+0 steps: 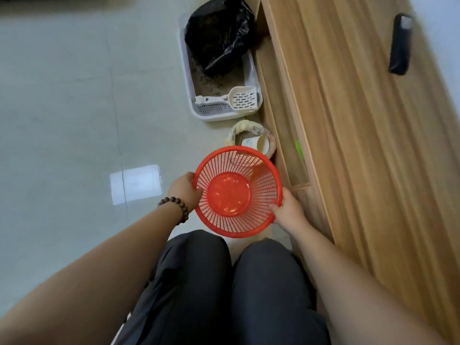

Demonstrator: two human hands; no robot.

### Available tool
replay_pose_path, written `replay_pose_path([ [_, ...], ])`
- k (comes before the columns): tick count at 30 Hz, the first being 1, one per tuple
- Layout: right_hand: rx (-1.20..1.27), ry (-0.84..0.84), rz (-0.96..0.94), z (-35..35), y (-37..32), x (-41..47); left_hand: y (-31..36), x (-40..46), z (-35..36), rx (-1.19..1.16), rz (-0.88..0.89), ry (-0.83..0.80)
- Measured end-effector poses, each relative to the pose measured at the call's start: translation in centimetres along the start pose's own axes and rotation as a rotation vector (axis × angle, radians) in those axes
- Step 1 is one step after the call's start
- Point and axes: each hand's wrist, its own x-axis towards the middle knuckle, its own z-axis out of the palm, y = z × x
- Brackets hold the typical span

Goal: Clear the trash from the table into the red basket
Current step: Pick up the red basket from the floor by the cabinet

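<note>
**Red basket held in both my hands beside the wooden table**

I hold the red basket point(237, 191) at its rim with both hands, above my knees point(224, 282) and over the pale tiled floor point(74, 95). My left hand point(185, 189) is closed on the rim's left edge, thumb lying over the lip and fingers curled under it; a string of dark wooden beads point(174, 207) circles that wrist. My right hand point(288, 210) is closed on the lower right edge of the rim, thumb inside the lattice wall and fingers wrapped beneath. The basket's mouth faces the camera; its solid round base shows through the opening and nothing lies inside.

The wooden table point(361, 145) runs along my right side, its edge close to the basket. A black oblong object point(399, 43) lies on the tabletop near its far end. On the floor just beyond the basket sits a rolled-down sack point(245, 128) with a paper cup point(258, 145) lying on its side in it. Farther on stands a grey litter tray point(199, 103) holding brown litter, a white slotted scoop point(239, 98) across its near end and a black plastic bag point(221, 33) over its far end.
</note>
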Motion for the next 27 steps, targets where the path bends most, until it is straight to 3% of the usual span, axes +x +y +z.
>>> replay_pose_path([
  [4,-0.045,0.065,-0.080,-4.3,-7.1,-4.0,4.4,-5.5,-7.7,-0.045,0.068,0.137],
  [16,-0.042,0.115,-0.446,-20.1,-32.8,-23.3,17.5,-26.5,-31.9,-0.194,0.099,0.281],
  [22,-0.115,0.071,-0.597,-21.7,-41.2,-26.5,18.4,-31.2,-38.0,-0.265,0.110,0.441],
  [27,-0.209,-0.030,-0.687,-18.9,-46.7,-26.9,16.5,-33.7,-41.4,-0.315,0.040,0.616],
])
